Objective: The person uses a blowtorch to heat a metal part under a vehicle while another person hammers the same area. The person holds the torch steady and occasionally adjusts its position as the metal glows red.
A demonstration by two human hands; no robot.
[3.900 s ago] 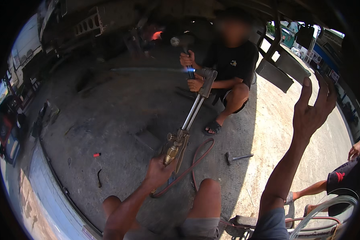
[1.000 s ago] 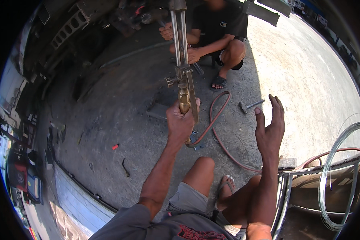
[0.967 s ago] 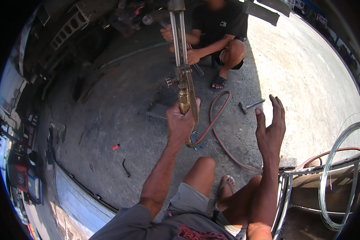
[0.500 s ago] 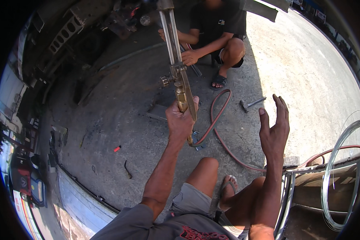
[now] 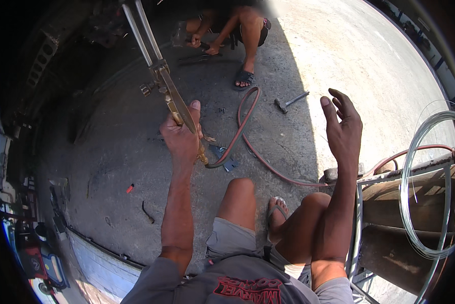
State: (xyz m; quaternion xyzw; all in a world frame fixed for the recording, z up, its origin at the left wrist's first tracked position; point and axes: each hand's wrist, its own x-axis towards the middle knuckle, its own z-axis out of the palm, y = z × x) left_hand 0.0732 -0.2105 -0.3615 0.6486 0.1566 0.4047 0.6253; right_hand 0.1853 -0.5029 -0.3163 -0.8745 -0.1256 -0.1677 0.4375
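- Far left of the red hose loop (image 5: 242,129), a small red piece (image 5: 130,188) and a thin, dark, bent strip (image 5: 147,213) lie on rough, stained concrete.
- Left of the loop, raised off the floor, the torch (image 5: 173,93) slants up and leftward out of view: smooth, bright metal tubes, a brass-coloured body, a round knob, a long flat lever. It should handle as heavy and rigid, perhaps front-heavy, and its smooth metal could slip in a damp palm. The body below the tubes looks the best place to hold. Its tip is out of view, so whether it is lit cannot be told.
- Also left of the loop, the left hand (image 5: 181,137) is wrapped firmly round that body, thumb up beside the lever.
- Beyond the loop, upper left, a co-worker's hands (image 5: 213,49) hold a dark-handled tool (image 5: 204,45).
- The loop's hose looks rubbery and flexible, joined to the torch's lower end; it probably drags a little.
- Just right of the loop lies a hammer (image 5: 293,100), blocky dark head, straight metallic handle.
- Farther right of the loop, the right hand (image 5: 344,126) is raised, fingers loosely curled and apart, holding nothing.
- Far right of the loop, a coil (image 5: 404,197) of thin, shiny, springy-looking wire.
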